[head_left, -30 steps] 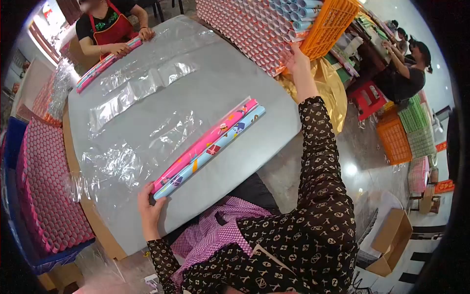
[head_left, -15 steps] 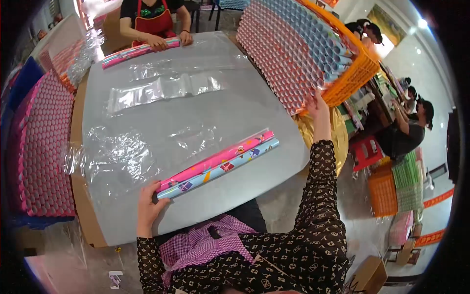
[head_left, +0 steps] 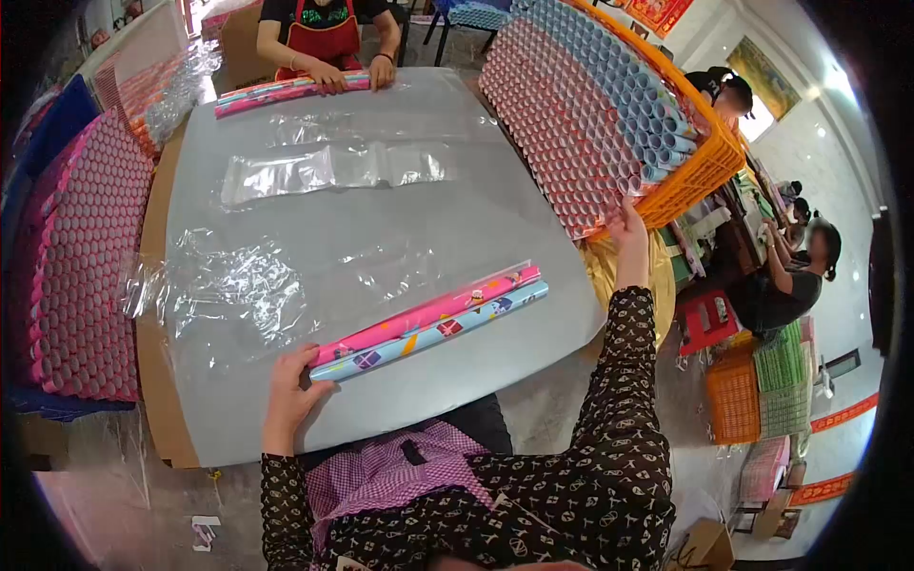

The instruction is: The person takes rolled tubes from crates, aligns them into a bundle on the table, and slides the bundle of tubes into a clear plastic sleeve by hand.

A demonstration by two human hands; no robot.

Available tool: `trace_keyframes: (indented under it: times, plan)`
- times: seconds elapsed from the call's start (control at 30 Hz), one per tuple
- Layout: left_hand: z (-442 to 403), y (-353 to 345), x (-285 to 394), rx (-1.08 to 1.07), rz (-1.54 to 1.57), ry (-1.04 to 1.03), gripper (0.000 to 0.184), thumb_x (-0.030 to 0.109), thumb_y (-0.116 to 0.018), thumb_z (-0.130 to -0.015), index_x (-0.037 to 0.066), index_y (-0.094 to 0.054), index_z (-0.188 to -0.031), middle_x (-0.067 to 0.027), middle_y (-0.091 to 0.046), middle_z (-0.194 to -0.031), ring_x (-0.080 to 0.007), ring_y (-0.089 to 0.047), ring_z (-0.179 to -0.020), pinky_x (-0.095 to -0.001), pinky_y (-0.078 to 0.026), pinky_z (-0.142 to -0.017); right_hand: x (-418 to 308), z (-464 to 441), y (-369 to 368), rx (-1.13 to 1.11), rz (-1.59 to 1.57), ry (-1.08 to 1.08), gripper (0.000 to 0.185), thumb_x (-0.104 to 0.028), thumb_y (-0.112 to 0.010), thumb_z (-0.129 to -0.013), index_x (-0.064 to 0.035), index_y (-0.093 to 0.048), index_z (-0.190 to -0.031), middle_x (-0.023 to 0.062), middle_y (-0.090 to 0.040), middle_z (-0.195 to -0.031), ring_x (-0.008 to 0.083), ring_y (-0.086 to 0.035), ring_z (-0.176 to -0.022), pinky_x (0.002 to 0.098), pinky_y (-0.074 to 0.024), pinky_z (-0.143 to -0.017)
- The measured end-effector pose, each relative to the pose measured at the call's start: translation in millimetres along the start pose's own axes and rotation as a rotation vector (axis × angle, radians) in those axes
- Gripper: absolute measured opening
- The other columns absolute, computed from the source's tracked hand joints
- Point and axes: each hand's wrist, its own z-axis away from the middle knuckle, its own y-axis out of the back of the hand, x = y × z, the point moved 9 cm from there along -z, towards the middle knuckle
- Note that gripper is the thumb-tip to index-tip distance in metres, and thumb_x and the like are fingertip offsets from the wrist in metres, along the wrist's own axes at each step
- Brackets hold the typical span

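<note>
On the grey table, a pink patterned wrapping paper roll (head_left: 428,316) and a light blue one (head_left: 433,333) lie side by side, slanting up to the right. My left hand (head_left: 291,390) clasps their left ends, thumb on the near side and fingers on the far side. My right arm stretches out to the lower corner of an orange crate (head_left: 700,176) packed with rolls, whose round ends (head_left: 581,114) face me. There my right hand (head_left: 626,236) has its fingers curled against the lowest roll ends; what they grip is too small to make out.
Clear plastic sleeves (head_left: 333,169) and crumpled film (head_left: 238,295) lie on the table (head_left: 495,228). Across it, a person in a red apron (head_left: 328,43) holds rolls. Pink rolls (head_left: 90,257) fill a crate at left. A red stool (head_left: 706,322) and more crates (head_left: 733,395) stand at right.
The view has shifted slightly. My right hand remains at the crate's lower corner, its fingers a little more curled. My left hand keeps its hold on the two rolls.
</note>
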Motion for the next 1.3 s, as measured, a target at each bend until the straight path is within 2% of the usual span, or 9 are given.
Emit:
trace_keyframes:
  times: [0.27, 0.57, 0.67, 0.73, 0.8, 1.0, 1.1, 1.17, 1.3]
  plan:
    - [0.5, 1.3, 3.8, 0.006, -0.043, -0.035, 0.061, 0.010, -0.083, -0.062, 0.004, -0.061, -0.119, -0.0130, -0.061, -0.123, -0.0294, -0.056, -0.106, -0.0382, -0.045, -0.094, -1.5, 1.2, 3.4, 0.052, -0.047, 0.016, 0.020, -0.022, -0.060, -0.096, -0.0076, -0.057, -0.109, 0.0102, -0.068, -0.100, 0.0201, -0.062, -0.076, 0.0288, -0.0495, -0.061]
    - [0.3, 2.1, 6.8, -0.021, -0.022, 0.018, 0.060, 0.012, -0.083, -0.064, 0.004, -0.060, -0.119, -0.0127, -0.060, -0.125, -0.0300, -0.055, -0.109, -0.0388, -0.042, -0.097, -1.1, -5.8, 16.4, 0.055, 0.109, 0.007, 0.030, -0.030, -0.063, -0.095, -0.0056, -0.060, -0.112, 0.0115, -0.069, -0.095, 0.0239, -0.066, -0.077, 0.0357, -0.0542, -0.063]
    - [2.9, 0.3, 1.3, -0.014, -0.036, 0.012, 0.059, 0.011, -0.082, -0.066, 0.004, -0.060, -0.120, -0.0123, -0.059, -0.127, -0.0292, -0.054, -0.110, -0.0383, -0.043, -0.096, -13.7, 20.3, -6.4, -0.014, 0.554, 0.230, 0.033, -0.028, -0.066, -0.091, -0.0044, -0.063, -0.113, 0.0121, -0.069, -0.092, 0.0245, -0.068, -0.075, 0.0381, -0.0550, -0.058]
    - [3.3, -0.2, -0.2, -0.022, -0.028, 0.006, 0.060, 0.010, -0.082, -0.066, 0.004, -0.059, -0.121, -0.0123, -0.059, -0.128, -0.0287, -0.054, -0.109, -0.0376, -0.044, -0.096, -22.0, 54.2, -27.5, 0.023, 0.785, 0.446, 0.029, -0.031, -0.067, -0.089, -0.0043, -0.066, -0.099, 0.0086, -0.068, -0.077, 0.0196, -0.064, -0.055, 0.0312, -0.0503, -0.046]
    - [0.6, 1.1, 10.4, -0.028, -0.015, 0.011, 0.061, 0.007, -0.081, -0.067, 0.004, -0.058, -0.123, -0.0134, -0.059, -0.127, -0.0282, -0.055, -0.109, -0.0367, -0.045, -0.096, -43.1, -1.0, 4.7, 0.150, 1.366, 0.711, 0.034, -0.034, -0.059, -0.091, -0.0022, -0.069, -0.085, 0.0081, -0.067, -0.067, 0.0201, -0.061, -0.046, 0.0337, -0.0493, -0.043]
    - [2.9, -1.2, -0.4, -0.008, 0.049, 0.041, 0.059, 0.008, -0.081, -0.068, 0.003, -0.059, -0.122, -0.0132, -0.058, -0.127, -0.0274, -0.055, -0.113, -0.0376, -0.045, -0.097, -44.6, 58.0, -52.1, 0.352, 1.839, 0.845, 0.047, -0.034, -0.046, -0.091, 0.0020, -0.066, -0.069, 0.0205, -0.068, -0.072, 0.0326, -0.066, -0.063, 0.0429, -0.0529, -0.058]
    - [2.3, -1.7, 4.2, -0.035, 0.017, 0.023, 0.058, 0.005, -0.079, -0.071, 0.002, -0.057, -0.125, -0.0136, -0.055, -0.128, -0.0257, -0.054, -0.115, -0.0368, -0.046, -0.097, -45.8, 65.4, -58.4, 0.414, 1.872, 0.799, 0.040, -0.026, -0.044, -0.091, 0.0025, -0.067, -0.075, 0.0239, -0.068, -0.078, 0.0389, -0.065, -0.072, 0.0469, -0.0536, -0.069]
    - [1.7, -1.7, 6.0, -0.042, -0.003, 0.022, 0.058, 0.005, -0.079, -0.071, 0.002, -0.057, -0.125, -0.0136, -0.055, -0.128, -0.0257, -0.054, -0.114, -0.0367, -0.046, -0.097, -29.8, 53.5, -67.1, 0.269, 2.228, 0.724, 0.047, -0.032, -0.039, -0.093, 0.0028, -0.069, -0.099, 0.0263, -0.067, -0.104, 0.0410, -0.064, -0.100, 0.0504, -0.0495, -0.088]
    - [2.7, -1.1, 3.4, -0.033, 0.026, 0.009, 0.058, 0.009, -0.080, -0.073, 0.002, -0.057, -0.125, -0.0138, -0.055, -0.129, -0.0251, -0.054, -0.115, -0.0362, -0.046, -0.096, -32.5, 52.4, -60.6, 0.388, 2.065, 0.608, 0.045, -0.028, -0.038, -0.093, 0.0013, -0.069, -0.105, 0.0256, -0.066, -0.110, 0.0394, -0.063, -0.105, 0.0488, -0.0486, -0.091]
